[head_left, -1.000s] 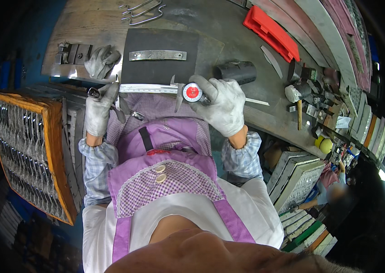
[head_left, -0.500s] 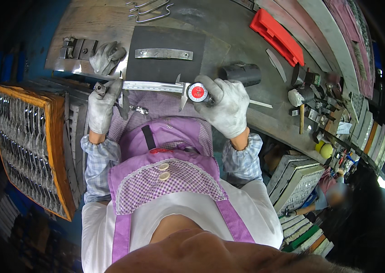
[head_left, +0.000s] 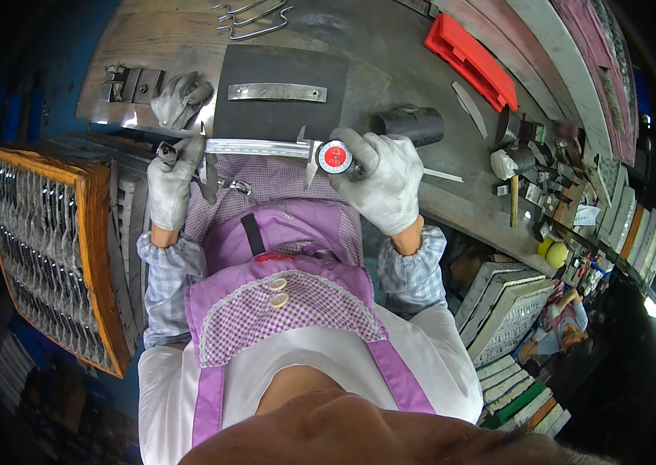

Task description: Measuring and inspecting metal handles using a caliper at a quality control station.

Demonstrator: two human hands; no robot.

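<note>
A dial caliper (head_left: 258,147) with a red-centred round dial lies level across my lap, at the bench's near edge. My right hand (head_left: 382,178), in a whitish work glove, grips it at the dial end. My gloved left hand (head_left: 170,186) is closed on a small dark metal piece (head_left: 166,152) with a rounded end, next to the caliper's far-left jaw; how much of that jaw it holds is hidden. The sliding jaw stands well apart from the left one. Beside my left fingers, a shiny metal fitting (head_left: 236,186) shows over the checked apron.
A curved metal strip (head_left: 277,93) lies on a dark sheet (head_left: 281,66). Around it are a crumpled glove (head_left: 182,101), a metal block (head_left: 132,84), bent rods (head_left: 258,19), a black cylinder (head_left: 409,126), a red case (head_left: 471,62) and a hammer (head_left: 513,200). An orange-edged rack (head_left: 99,263) stands left.
The metal piece in my left hand has tilted slightly. My right hand and the caliper hold nearly still. At the far right, another person has drawn in an outstretched arm.
</note>
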